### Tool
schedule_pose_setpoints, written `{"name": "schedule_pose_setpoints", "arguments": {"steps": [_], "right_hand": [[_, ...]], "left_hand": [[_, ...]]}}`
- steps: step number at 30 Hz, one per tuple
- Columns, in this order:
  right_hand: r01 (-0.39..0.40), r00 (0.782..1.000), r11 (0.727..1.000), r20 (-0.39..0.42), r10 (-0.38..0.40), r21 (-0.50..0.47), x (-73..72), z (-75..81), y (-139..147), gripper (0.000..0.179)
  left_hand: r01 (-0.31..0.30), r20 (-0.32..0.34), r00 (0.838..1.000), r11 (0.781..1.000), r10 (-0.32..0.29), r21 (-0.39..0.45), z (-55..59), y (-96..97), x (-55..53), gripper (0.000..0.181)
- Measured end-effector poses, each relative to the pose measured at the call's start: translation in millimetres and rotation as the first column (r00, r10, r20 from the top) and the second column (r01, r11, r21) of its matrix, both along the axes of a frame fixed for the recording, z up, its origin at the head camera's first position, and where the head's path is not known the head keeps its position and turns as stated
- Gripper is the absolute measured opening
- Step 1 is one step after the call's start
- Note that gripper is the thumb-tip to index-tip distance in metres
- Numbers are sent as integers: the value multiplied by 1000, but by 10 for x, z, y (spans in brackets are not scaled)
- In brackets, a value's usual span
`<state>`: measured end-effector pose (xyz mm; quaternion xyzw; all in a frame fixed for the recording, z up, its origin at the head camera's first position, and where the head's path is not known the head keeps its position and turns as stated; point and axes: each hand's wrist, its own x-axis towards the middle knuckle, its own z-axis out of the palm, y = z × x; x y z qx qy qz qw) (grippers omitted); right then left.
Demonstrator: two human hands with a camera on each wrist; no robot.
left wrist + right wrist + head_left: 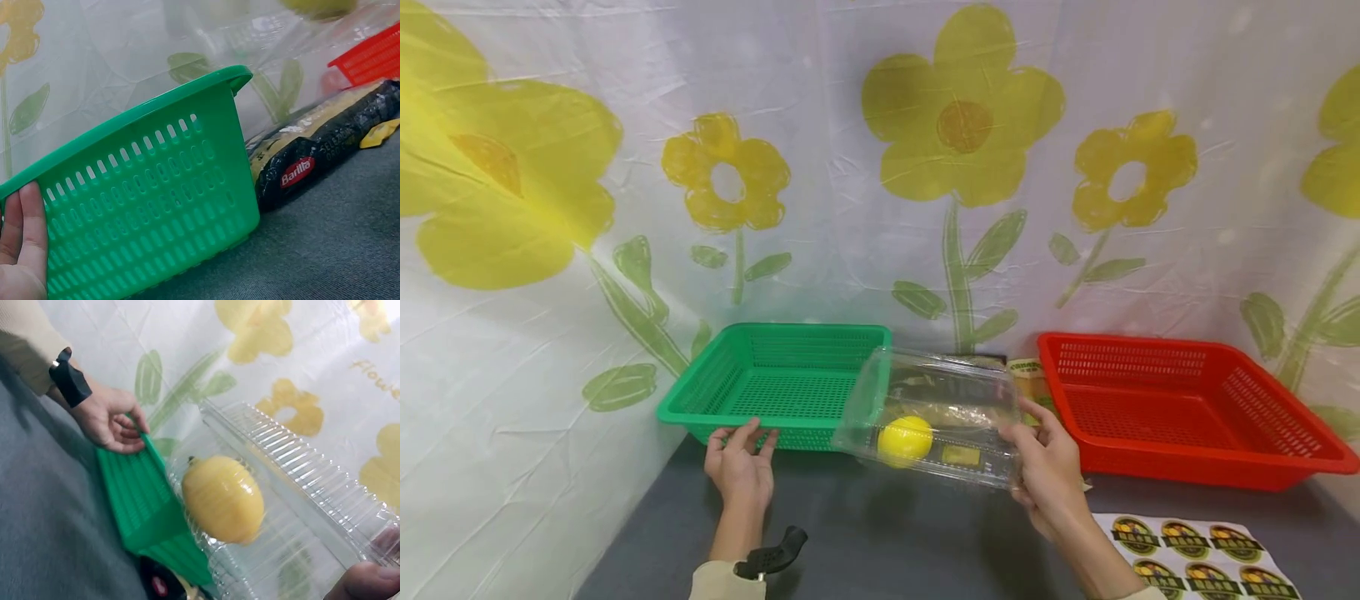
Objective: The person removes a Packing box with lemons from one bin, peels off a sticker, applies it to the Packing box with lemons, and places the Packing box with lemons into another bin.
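Note:
My right hand [1047,467] grips one end of a clear plastic box [955,417], held up in front of the green basket's right side. A yellow lemon [224,499] lies inside, seen through the clear wall. In the right wrist view, the thumb [369,581] presses on the box's edge. My left hand [743,467] holds the front rim of the green basket [775,437], with fingertips [32,212] tucked under the lip against the slotted wall. The box overlaps the basket's right corner in the head view.
A red basket [1187,467] stands at the right. Between the baskets lies a black Barilla pack [312,162], partly behind the box in the head view. A sheet of round stickers [1198,554] lies on the grey table [880,550] at front right. A flowered curtain [827,250] hangs behind.

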<state>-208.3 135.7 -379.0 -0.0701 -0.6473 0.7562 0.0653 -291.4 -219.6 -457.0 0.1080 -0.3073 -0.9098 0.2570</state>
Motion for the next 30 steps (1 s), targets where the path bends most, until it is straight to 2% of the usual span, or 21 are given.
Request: {"name": "schedule_pose_setpoints", "arguments": {"steps": [6,10,18,30], "right_hand": [[1,1000,1000,15,-1,14,89,-45,148,58],[1,999,999,52,-3,42,137,-95,195,61],[5,992,991,123,-21,130,174,-276,282,59],[-13,993,990,118,-4,141,210,-485,379,59]], "left_hand": [[9,-3,1000,1000,-9,7,-6,-3,7,35],[6,-4,1000,1000,-6,-2,-6,-10,7,35],[11,-10,1000,1000,-11,-4,-7,-11,9,35],[39,-7,999,999,-39,24,-9,-12,2,34]]}}
